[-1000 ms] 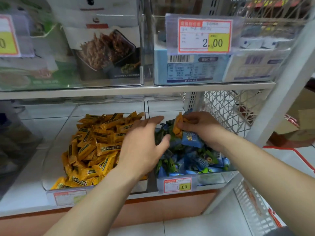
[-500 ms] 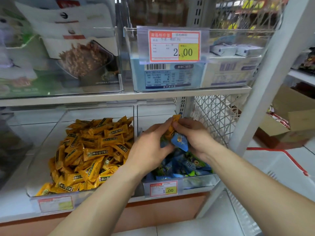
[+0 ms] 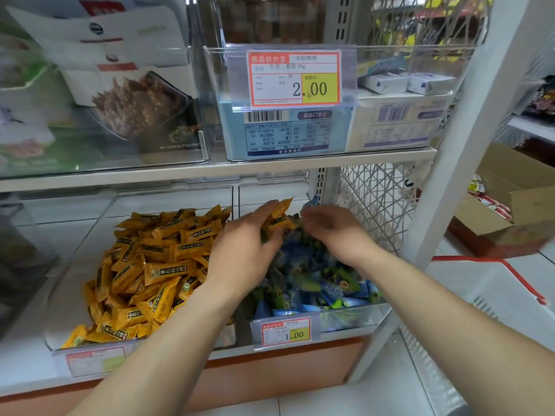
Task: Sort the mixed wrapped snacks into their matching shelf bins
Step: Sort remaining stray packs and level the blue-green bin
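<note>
I see my left hand (image 3: 240,253) over the line between two clear bins on the lower shelf (image 3: 27,376). Its fingers are pinched on a few orange snacks (image 3: 277,217). I think they are held up high so they can go over the wall into the left bin (image 3: 75,295), where the big pile of orange snacks (image 3: 147,265) lies. They match that pile, so that is where they belong.

My right hand (image 3: 333,232) is just beside the left one, over the right bin (image 3: 354,319). It is blurry. It looks cupped and partly open, but I cannot tell if it holds anything. Under it lie the blue and green snacks (image 3: 318,283).

The tag on the right bin (image 3: 286,333) reads "1.00". The big tag on the upper bin (image 3: 294,78) reads "2.00" on a yellow patch. The other writing is too small or blurry for me to read. The tag on the left bin (image 3: 96,360) is washed out.
</note>
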### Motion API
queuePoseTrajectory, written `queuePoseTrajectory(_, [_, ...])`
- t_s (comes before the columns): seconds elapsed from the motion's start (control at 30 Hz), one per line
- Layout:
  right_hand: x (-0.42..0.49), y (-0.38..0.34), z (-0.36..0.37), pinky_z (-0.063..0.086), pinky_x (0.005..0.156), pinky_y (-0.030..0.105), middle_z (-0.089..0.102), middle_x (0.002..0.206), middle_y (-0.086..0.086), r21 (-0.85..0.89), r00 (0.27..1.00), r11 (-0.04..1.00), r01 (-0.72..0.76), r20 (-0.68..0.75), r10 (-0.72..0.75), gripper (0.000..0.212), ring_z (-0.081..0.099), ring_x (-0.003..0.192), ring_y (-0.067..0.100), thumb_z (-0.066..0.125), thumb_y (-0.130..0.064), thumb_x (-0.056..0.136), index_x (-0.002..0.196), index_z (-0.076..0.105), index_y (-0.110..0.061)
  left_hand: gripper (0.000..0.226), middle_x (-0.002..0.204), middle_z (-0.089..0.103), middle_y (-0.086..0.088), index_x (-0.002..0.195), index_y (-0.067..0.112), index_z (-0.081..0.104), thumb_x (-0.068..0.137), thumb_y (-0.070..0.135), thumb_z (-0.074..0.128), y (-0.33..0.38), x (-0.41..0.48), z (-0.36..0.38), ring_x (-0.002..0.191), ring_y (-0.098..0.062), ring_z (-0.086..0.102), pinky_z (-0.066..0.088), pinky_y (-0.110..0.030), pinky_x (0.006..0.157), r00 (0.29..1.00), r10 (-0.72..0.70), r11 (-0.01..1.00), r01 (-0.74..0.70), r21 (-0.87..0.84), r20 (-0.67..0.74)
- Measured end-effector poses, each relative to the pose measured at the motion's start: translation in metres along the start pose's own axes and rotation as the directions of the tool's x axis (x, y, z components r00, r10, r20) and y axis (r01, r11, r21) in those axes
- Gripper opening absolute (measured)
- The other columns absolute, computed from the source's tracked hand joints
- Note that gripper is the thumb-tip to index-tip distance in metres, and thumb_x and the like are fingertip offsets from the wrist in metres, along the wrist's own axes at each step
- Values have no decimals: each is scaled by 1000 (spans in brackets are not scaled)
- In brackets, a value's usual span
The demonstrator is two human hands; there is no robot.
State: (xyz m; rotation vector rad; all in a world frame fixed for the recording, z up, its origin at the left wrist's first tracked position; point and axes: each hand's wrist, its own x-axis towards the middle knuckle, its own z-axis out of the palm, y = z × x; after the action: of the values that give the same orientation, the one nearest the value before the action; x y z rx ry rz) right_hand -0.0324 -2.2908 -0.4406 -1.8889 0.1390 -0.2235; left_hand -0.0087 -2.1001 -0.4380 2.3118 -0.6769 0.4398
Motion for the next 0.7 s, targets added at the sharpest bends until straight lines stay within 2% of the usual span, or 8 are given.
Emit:
queuePoseTrajectory(0.1, [-1, -7, 2, 53, 91, 27, 70, 112, 1, -29, 995, 996, 86, 49, -84, 30, 66, 104, 15, 62, -17, 96, 123, 62, -29, 40, 89, 70, 11, 134, 35, 56, 94, 38, 61, -2, 2, -2, 77, -8, 63, 50, -23, 67, 998, -56, 991, 58, -117, 18])
queuePoseTrajectory(0.23, [-10, -18, 22, 56, 65, 27, 72, 97, 5, 161, 990, 984, 77, 102, -94, 27, 73, 78, 19, 64, -11, 95, 118, 63, -25, 24, 98, 68, 22, 119, 31, 66, 96, 24, 63, 4, 0, -6, 89, 8, 62, 43, -6, 74, 993, -91, 940, 110, -322, 73])
queuePoseTrajectory(0.3, [-12, -23, 25, 58, 66, 29, 73, 90, 6, 254, 996, 966, 51, 54, -66, 22, 73, 73, 22, 68, -9, 92, 113, 66, -16, 24, 102, 68, 21, 120, 31, 65, 96, 29, 63, 6, -1, -11, 96, 8, 61, 46, -9, 79, 992, -91, 933, 116, -340, 89])
queuePoseTrajectory(0.4, [-13, -30, 28, 61, 75, 38, 74, 94, 15, 406, 1000, 914, 9, 24, -21, 22, 73, 86, 30, 71, -7, 89, 110, 67, -8, 42, 108, 69, 14, 129, 30, 59, 89, 35, 71, 8, -2, -22, 99, 2, 63, 52, -20, 83, 987, -98, 918, 139, -370, 128])
queuePoseTrajectory(0.5, [-14, -38, 36, 61, 73, 37, 75, 95, 15, 454, 997, 891, 11, 66, -46, 17, 74, 87, 31, 69, -17, 92, 109, 69, -12, 39, 98, 71, 16, 119, 32, 62, 83, 31, 78, 7, -3, -34, 90, 3, 65, 50, -14, 77, 993, -96, 938, 113, -328, 65])
queuePoseTrajectory(0.6, [-9, -44, 34, 60, 65, 33, 76, 95, 6, 331, 991, 944, 11, 119, -53, 22, 74, 78, 28, 55, -33, 100, 119, 65, -26, 24, 84, 70, 19, 107, 36, 64, 86, 31, 75, -10, -1, -54, 76, 5, 65, 45, -7, 64, 975, -205, 950, 177, -256, -88])
queuePoseTrajectory(0.67, [-3, -41, 27, 57, 69, 38, 74, 99, 5, 200, 998, 980, 1, 60, -13, 23, 73, 77, 27, 54, -30, 101, 123, 60, -28, 24, 87, 69, 16, 110, 34, 64, 87, 37, 72, -30, -3, -69, 74, 0, 64, 45, -13, 62, 963, -213, 977, 206, -55, -164])
queuePoseTrajectory(0.7, [-1, -37, 22, 56, 73, 38, 73, 100, 5, 93, 999, 995, 28, 37, -31, 22, 72, 80, 25, 56, -28, 99, 120, 61, -27, 31, 96, 71, 7, 117, 31, 63, 88, 40, 70, -39, -5, -76, 85, -11, 65, 49, -23, 67, 965, -205, 972, 220, 78, -160])
